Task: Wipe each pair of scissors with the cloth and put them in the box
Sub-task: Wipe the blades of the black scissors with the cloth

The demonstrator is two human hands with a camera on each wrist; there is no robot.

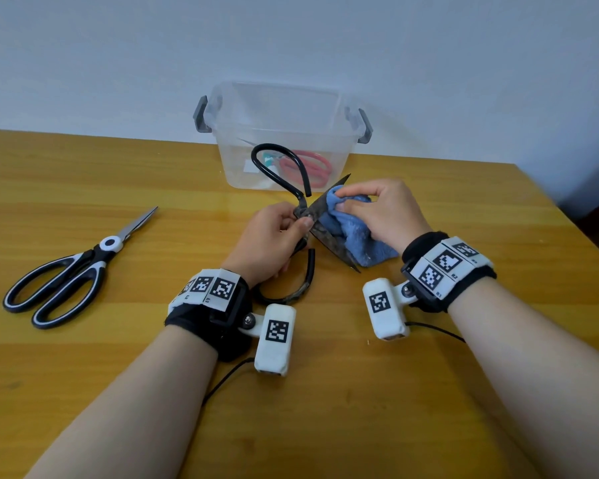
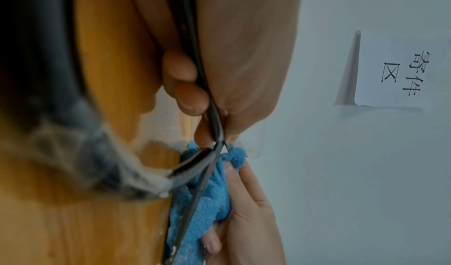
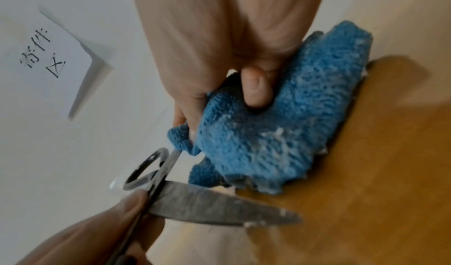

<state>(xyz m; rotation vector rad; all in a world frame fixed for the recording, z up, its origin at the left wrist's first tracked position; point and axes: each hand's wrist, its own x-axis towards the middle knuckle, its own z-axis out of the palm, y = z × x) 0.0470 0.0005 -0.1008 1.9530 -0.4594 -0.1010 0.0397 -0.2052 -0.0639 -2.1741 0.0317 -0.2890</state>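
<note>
Centrally on the wooden bench (image 1: 429, 357), a clear plastic box (image 1: 281, 133) with grey latches stands at the far edge against the wall; red-handled scissors (image 1: 312, 167) lie inside it. Black-and-white kitchen scissors (image 1: 73, 271) lie closed on the bench, well apart to the left. Black iron scissors (image 1: 301, 202), blades spread open, are held between the box and the person. Left hand (image 1: 274, 236) grip: fingers pinched around the pivot. Right hand (image 1: 377, 209) grip: fingers clenched on a blue terry cloth (image 1: 357, 236), pressing it against the upper blade.
</note>
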